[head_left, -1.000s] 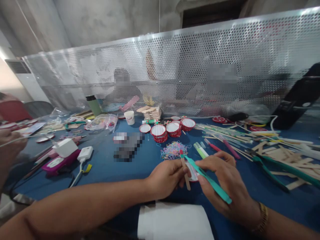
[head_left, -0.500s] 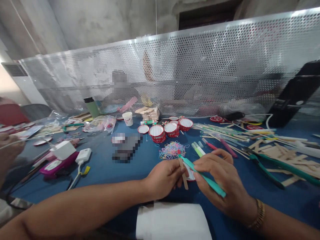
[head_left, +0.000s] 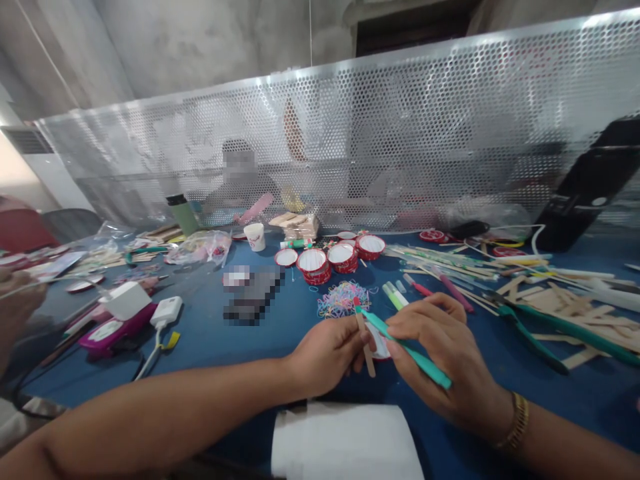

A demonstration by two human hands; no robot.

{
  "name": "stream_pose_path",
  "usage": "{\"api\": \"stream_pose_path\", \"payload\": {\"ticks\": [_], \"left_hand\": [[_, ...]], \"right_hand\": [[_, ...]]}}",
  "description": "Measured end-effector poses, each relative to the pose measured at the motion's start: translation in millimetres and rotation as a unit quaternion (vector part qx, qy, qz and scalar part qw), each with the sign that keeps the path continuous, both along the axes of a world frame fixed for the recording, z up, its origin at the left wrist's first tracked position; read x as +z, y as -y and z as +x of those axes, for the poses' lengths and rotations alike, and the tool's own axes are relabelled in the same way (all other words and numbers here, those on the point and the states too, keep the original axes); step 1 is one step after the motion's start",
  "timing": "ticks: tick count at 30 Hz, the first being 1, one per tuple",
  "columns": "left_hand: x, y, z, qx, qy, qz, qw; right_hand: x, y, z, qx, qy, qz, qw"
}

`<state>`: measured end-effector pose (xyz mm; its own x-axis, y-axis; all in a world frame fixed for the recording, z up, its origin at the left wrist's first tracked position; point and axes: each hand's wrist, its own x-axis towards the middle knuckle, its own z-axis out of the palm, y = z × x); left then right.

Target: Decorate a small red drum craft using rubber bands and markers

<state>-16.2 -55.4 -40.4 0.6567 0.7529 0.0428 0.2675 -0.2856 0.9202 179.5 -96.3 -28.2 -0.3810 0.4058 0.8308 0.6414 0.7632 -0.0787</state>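
My left hand point(head_left: 325, 355) pinches a short wooden craft stick point(head_left: 367, 347) upright over the blue table point(head_left: 210, 333). My right hand point(head_left: 440, 363) grips a teal pen-shaped tool point(head_left: 410, 350) whose tip meets the top of the stick. Between the two hands, partly hidden, sits a small red-and-white round cap point(head_left: 381, 347). Just beyond the hands lie a heap of coloured rubber bands point(head_left: 343, 298) and a green marker point(head_left: 396, 298).
Red-rimmed cups point(head_left: 330, 257) stand behind the bands. Wooden sticks and green-handled pliers point(head_left: 535, 330) cover the right side. A white charger point(head_left: 167, 310) and a magenta box point(head_left: 113, 330) lie left. White paper point(head_left: 345, 443) lies at the near edge. A perforated metal screen point(head_left: 400, 140) closes the back; another person's hand point(head_left: 17, 307) shows far left.
Both hands with the stick and teal tool have drifted slightly left and away; the grips are unchanged.
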Motion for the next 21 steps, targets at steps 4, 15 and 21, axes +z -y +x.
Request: {"api": "stream_pose_path", "payload": {"ticks": [4, 15, 21], "left_hand": [[0.7, 0.2, 0.4, 0.0, -0.002, -0.003, 1.0], [1.4, 0.5, 0.0, 0.006, -0.017, 0.01, 1.0], [1.1, 0.4, 0.5, 0.006, -0.022, 0.014, 1.0]], "right_hand": [[0.6, 0.3, -0.7, 0.006, 0.005, -0.005, 1.0], [1.0, 1.0, -1.6, 0.001, 0.003, 0.0, 1.0], [1.1, 0.5, -3.0, 0.003, 0.001, -0.007, 1.0]]}}
